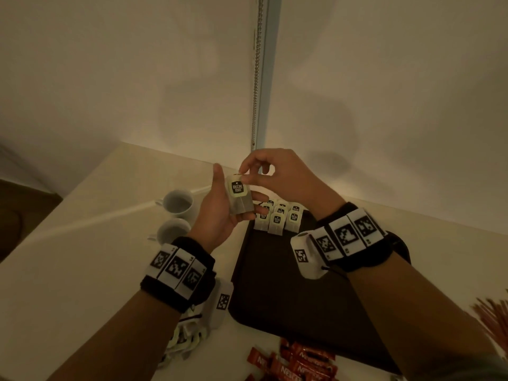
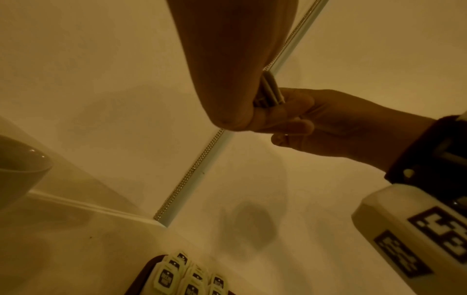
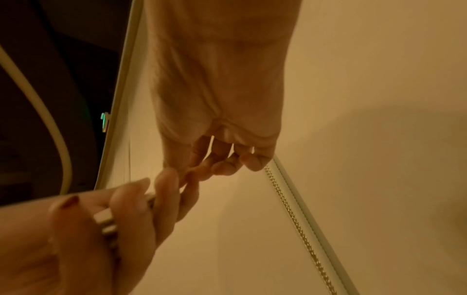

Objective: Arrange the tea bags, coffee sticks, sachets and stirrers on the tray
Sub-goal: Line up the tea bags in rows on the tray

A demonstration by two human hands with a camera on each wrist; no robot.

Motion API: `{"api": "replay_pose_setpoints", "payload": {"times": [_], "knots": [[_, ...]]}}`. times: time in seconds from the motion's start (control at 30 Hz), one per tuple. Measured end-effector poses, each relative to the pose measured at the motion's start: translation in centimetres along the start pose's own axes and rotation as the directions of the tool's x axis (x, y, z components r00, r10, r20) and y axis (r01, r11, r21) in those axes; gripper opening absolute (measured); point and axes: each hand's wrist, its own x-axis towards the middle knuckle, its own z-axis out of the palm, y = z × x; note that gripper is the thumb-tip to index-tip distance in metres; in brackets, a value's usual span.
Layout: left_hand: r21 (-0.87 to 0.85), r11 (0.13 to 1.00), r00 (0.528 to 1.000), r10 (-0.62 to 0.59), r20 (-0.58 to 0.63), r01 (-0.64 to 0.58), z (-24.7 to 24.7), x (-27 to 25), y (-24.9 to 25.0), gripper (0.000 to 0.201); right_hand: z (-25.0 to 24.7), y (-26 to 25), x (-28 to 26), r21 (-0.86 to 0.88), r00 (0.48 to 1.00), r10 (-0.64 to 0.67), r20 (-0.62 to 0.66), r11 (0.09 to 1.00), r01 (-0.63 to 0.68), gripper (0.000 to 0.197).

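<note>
A small stack of tea bags [image 1: 239, 198] with pale green tags lies in my left hand [image 1: 220, 213], above the far left corner of the dark tray [image 1: 288, 292]. My left fingers curl under the stack [image 2: 268, 93]. My right hand [image 1: 270, 174] pinches the top bag's tag between thumb and forefinger. Several tea bags [image 1: 277, 217] stand in rows at the tray's far end, also seen low in the left wrist view [image 2: 187, 279]. Red coffee sticks [image 1: 299, 364] lie on the table in front of the tray. Brown stirrers [image 1: 492, 320] lie at the right edge.
Two white cups [image 1: 177, 203] stand left of the tray on the pale table [image 1: 82, 243]. More tea bags [image 1: 184, 336] lie heaped under my left forearm. A wall corner with a bead chain [image 1: 257, 78] rises just behind the table.
</note>
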Motion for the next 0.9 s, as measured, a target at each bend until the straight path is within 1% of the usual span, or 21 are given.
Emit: {"api": "replay_pose_setpoints", "payload": {"times": [0.03,0.1,0.2,0.27,0.4,0.57,0.73,0.9], "knots": [[-0.005,1.000,1.000,0.003,0.001,-0.003,0.1,-0.2,0.0,0.077,-0.3,-0.3,-0.2,0.012,1.000,-0.005,0.003,1.000,0.005,0.014],[-0.010,1.000,1.000,0.013,-0.001,-0.013,0.2,-0.6,0.2,0.076,-0.5,-0.9,-0.6,-0.008,0.999,-0.032,0.029,0.999,0.032,0.021],[-0.005,1.000,1.000,0.022,0.004,-0.022,0.5,-1.1,0.5,0.075,-0.3,-1.6,-1.0,-0.158,0.994,-0.096,0.060,0.982,0.104,0.031],[-0.003,1.000,1.000,0.028,0.011,-0.028,0.7,-1.5,0.7,0.074,-0.2,-2.0,-1.3,-0.239,0.991,-0.120,0.052,0.962,0.130,0.031],[-0.033,0.999,1.000,0.025,0.006,-0.025,1.0,-2.0,1.0,0.070,-0.2,-2.7,-1.7,-0.313,0.984,-0.167,0.060,0.933,0.177,0.030],[-0.039,0.999,0.999,0.029,0.018,-0.028,1.3,-2.6,1.3,0.070,-0.7,-3.6,-1.9,-0.284,0.989,-0.115,0.090,0.949,0.137,0.031],[-0.113,0.993,0.999,0.040,-0.010,-0.041,1.7,-2.8,2.2,0.066,-1.1,-4.4,-2.0,-0.200,0.993,-0.096,0.062,0.974,0.106,0.027],[-0.102,0.993,0.998,0.052,-0.029,-0.055,2.0,-3.0,2.3,0.065,-1.5,-4.2,-1.9,-0.289,0.987,-0.129,0.096,0.945,0.152,0.030]]}}
